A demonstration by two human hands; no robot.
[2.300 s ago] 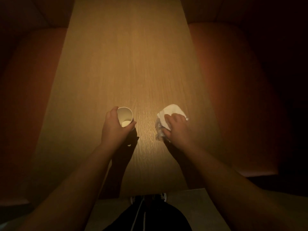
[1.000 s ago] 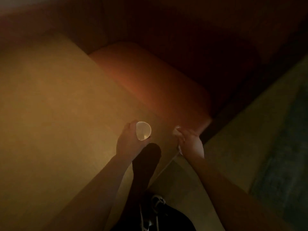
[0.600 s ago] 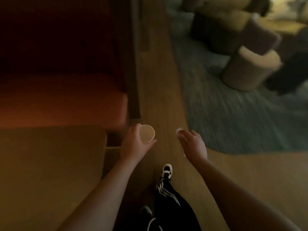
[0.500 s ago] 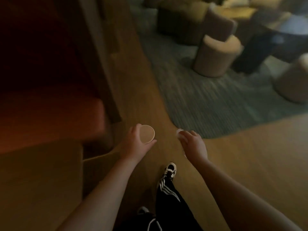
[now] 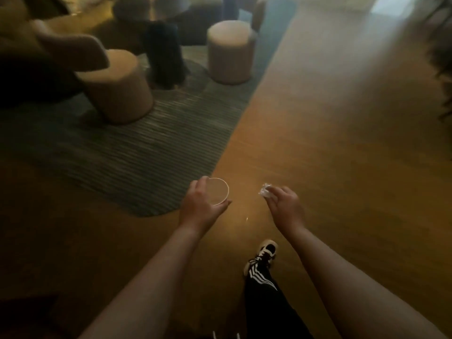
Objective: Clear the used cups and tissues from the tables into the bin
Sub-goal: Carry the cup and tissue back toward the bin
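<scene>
Paper cup (image 5: 217,195) gripped in left hand (image 5: 201,209), crumpled tissue (image 5: 264,192) pinched loosely in right hand (image 5: 285,208); risk of dropping tissue mid-stride, no bin visible.

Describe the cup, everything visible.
The cup is small, pale and looks like paper, with a thin white rim. The left hand grips it around the side, thumb under the rim, carrying it in the air above the wood floor. Its mouth tilts toward the camera. The inside is dim; contents cannot be told.

Dim, warm-lit wooden floor (image 5: 342,143); ahead-left of the hands, a ribbed grey rug (image 5: 137,152) bears two round pouffes (image 5: 117,86).
</scene>
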